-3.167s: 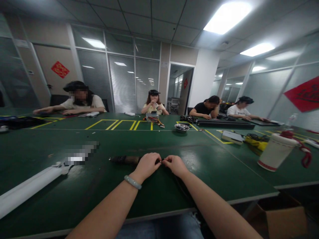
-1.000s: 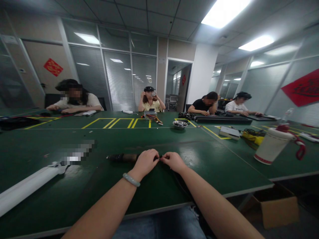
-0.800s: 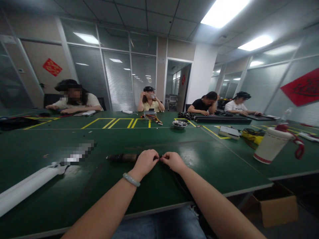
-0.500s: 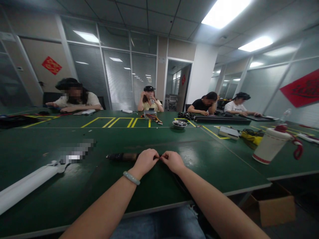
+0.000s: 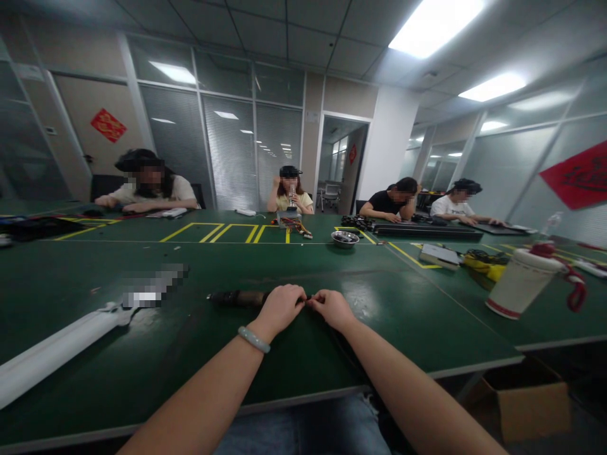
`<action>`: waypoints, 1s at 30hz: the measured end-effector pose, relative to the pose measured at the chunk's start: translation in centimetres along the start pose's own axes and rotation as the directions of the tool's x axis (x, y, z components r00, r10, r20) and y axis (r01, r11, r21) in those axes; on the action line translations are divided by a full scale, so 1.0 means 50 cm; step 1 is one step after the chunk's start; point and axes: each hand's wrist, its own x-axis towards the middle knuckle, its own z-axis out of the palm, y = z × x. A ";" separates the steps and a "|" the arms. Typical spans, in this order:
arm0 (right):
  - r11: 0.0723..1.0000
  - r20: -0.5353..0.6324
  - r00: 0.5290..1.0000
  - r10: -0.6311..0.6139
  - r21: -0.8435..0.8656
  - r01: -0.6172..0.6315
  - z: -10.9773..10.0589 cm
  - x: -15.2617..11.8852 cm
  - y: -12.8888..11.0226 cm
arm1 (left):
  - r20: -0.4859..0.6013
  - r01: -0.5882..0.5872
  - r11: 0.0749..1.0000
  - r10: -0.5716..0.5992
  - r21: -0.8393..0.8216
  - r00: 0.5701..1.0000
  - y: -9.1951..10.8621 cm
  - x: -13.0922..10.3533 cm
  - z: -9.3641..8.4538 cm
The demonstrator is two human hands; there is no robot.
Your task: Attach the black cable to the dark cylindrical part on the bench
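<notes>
A dark, slim electric screwdriver (image 5: 239,298) lies flat on the green table in front of me, its tip pointing left. My left hand (image 5: 284,308) is closed over its rear end, covering that part. Close beside it, the fingers of my right hand (image 5: 333,309) pinch the dark cord at the tool's back end. The fingertips of both hands nearly meet there, and the exact point of grip is too small to make out. From under my right hand the cord (image 5: 345,346) runs towards the front edge of the table.
On the left lies a long white stand arm (image 5: 61,351) with a blurred-out end. A metal bowl (image 5: 344,239) of small dark parts sits beyond my hands. To the right are a white cup (image 5: 524,284) with a red strap and a grey box (image 5: 440,256). Several people sit opposite.
My view has swung slightly left, so everything sits a little further right. Both hands keep nearly the same grip on the screwdriver and cord. The person opposite has shifted the bottle at their face.
</notes>
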 end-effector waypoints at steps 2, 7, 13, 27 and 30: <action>1.000 0.017 1.000 0.005 0.019 -0.005 -0.002 -0.001 0.000 | -0.002 0.006 1.000 -0.006 -0.016 1.000 0.000 -0.001 -0.002; 0.993 0.078 0.995 0.056 0.098 -0.064 -0.004 0.001 0.002 | 0.010 0.043 0.999 -0.043 -0.018 0.999 0.001 -0.004 -0.006; 0.993 0.087 0.995 0.048 0.103 -0.057 -0.007 -0.001 0.000 | 0.000 0.035 0.999 -0.035 -0.021 0.999 0.004 -0.003 -0.003; 0.959 0.020 0.991 -0.133 -0.249 0.134 -0.030 -0.012 -0.030 | -0.005 0.009 1.000 -0.009 -0.021 1.000 -0.006 0.000 0.003; 0.888 0.045 0.970 -0.237 -0.394 0.236 -0.040 -0.018 -0.047 | -0.019 0.003 1.000 -0.004 -0.024 1.000 -0.006 -0.001 0.003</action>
